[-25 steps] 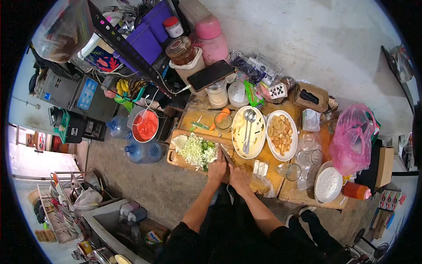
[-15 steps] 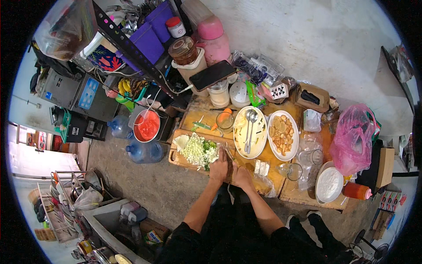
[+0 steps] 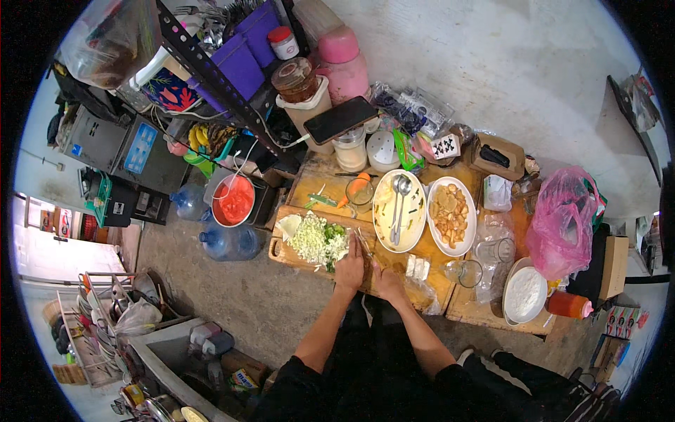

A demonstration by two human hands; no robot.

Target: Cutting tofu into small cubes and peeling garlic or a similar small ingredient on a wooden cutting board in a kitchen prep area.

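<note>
On the wooden cutting board (image 3: pixel 284 251) lies a heap of chopped pale cabbage (image 3: pixel 309 239), with chopped green leaves (image 3: pixel 335 244) along its right side. My left hand (image 3: pixel 349 267) rests on the board against these greens, its fingers close together and bent downward; whatever lies beneath them is hidden. Closed around the handle of a knife (image 3: pixel 363 243), my right hand (image 3: pixel 389 284) is just to the right of the left one. The blade points away from me, and part of it is hard to make out. A larger pale cabbage piece (image 3: pixel 289 226) sits at the heap's far left.
Beyond the board are a drinking glass (image 3: pixel 359 192), an oval plate (image 3: pixel 385 211) with two spoons, and a dish of browned chunks (image 3: pixel 450 218). White blocks (image 3: pixel 418 267) lie right of my hand. A phone (image 3: pixel 340 119) overhangs the table's back. Another person's legs (image 3: pixel 506 373) show at lower right.
My hands stay nearly in place, with the knife shifted slightly between them. At lower right, the other person's legs have moved a little to the right.
</note>
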